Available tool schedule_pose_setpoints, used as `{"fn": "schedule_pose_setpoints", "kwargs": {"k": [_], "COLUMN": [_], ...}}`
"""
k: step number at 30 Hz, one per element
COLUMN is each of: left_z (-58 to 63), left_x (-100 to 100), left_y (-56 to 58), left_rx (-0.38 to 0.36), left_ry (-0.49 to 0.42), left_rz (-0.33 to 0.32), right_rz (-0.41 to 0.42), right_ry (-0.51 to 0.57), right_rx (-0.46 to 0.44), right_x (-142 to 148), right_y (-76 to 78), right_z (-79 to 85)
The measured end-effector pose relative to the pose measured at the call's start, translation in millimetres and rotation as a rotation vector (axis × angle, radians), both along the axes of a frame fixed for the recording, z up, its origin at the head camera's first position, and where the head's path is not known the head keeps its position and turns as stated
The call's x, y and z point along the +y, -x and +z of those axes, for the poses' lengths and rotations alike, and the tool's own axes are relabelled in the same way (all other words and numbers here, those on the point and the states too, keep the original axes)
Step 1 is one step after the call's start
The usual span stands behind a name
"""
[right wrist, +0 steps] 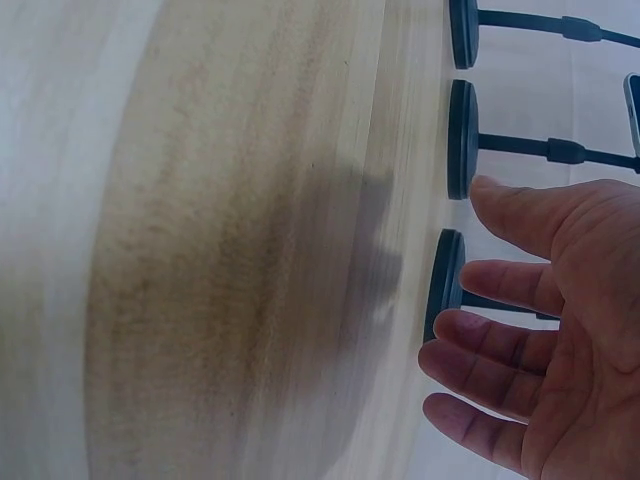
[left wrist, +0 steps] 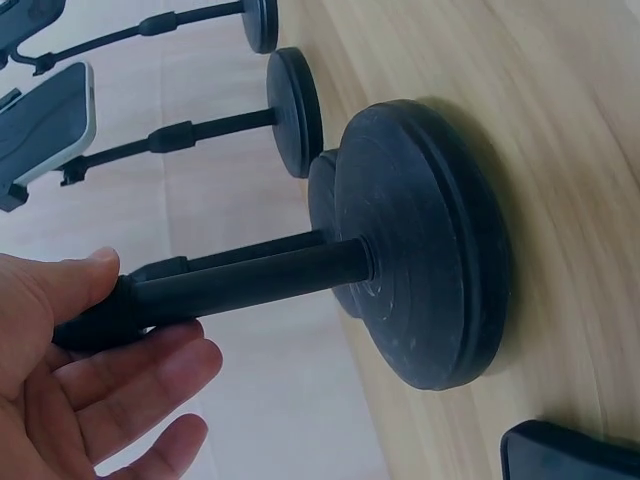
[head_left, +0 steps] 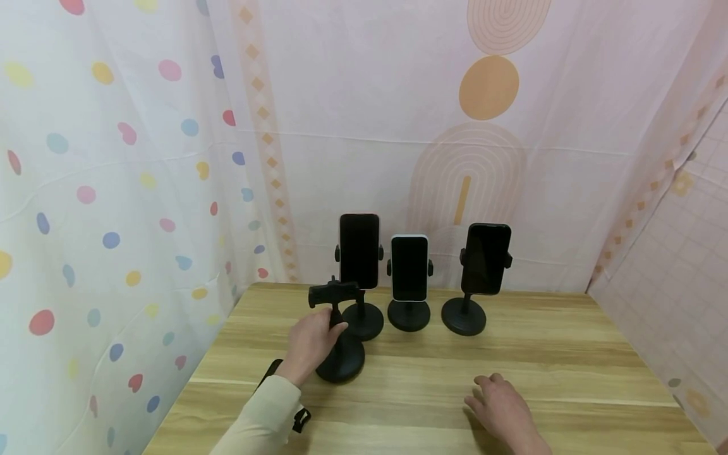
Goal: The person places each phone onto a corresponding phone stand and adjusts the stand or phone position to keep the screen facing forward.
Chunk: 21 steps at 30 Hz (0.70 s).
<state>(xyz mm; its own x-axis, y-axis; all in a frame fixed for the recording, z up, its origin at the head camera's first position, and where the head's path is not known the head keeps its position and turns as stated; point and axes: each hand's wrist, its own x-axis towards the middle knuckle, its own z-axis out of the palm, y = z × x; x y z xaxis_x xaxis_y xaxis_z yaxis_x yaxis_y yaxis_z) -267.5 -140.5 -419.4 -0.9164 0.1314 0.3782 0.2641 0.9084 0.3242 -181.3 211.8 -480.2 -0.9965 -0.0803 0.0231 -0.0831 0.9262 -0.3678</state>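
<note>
My left hand (head_left: 311, 344) grips the post of a black phone stand (head_left: 340, 363). That stand's clamp at the top carries no phone, and its round base is down at the tabletop. In the left wrist view, the thumb and index finger pinch the post (left wrist: 250, 285) near its collar, while the other fingers are loosely bent. My right hand (head_left: 503, 407) hovers over the front right of the table, fingers spread and holding nothing. A dark slab with rounded corners (left wrist: 570, 455) lies on the table near the gripped stand, partly out of the left wrist view.
Behind stand three more black stands, each with a phone: a left phone (head_left: 359, 251), a white-edged middle phone (head_left: 409, 268) and a tilted right phone (head_left: 486, 259). The left one's base (head_left: 366, 322) is close behind the gripped stand. Curtains (head_left: 364, 170) border the wooden table (head_left: 569, 354).
</note>
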Motion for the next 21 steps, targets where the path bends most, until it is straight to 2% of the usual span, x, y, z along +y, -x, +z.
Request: {"fn": "schedule_pose_setpoints", "kwargs": {"k": [11,16,21], "left_z": [-3.5,-4.2,-4.0], "left_x": [14,24,36], "left_y": [-5.5,-8.4,-9.3], "left_rx": [-0.035,-0.028,-0.061], "left_ry": [0.03,0.049,0.066], "left_rz": [-0.001,-0.016,-0.028], "right_rz": [0.003,0.007,0.006], "right_ry": [0.004,0.006,0.005], "right_rx": [0.003,0.019,0.029], "right_x": [0,0,-1], "right_y": [-0.4,-1.1,-2.3], "right_z": [0.7,0.3,-0.1]}}
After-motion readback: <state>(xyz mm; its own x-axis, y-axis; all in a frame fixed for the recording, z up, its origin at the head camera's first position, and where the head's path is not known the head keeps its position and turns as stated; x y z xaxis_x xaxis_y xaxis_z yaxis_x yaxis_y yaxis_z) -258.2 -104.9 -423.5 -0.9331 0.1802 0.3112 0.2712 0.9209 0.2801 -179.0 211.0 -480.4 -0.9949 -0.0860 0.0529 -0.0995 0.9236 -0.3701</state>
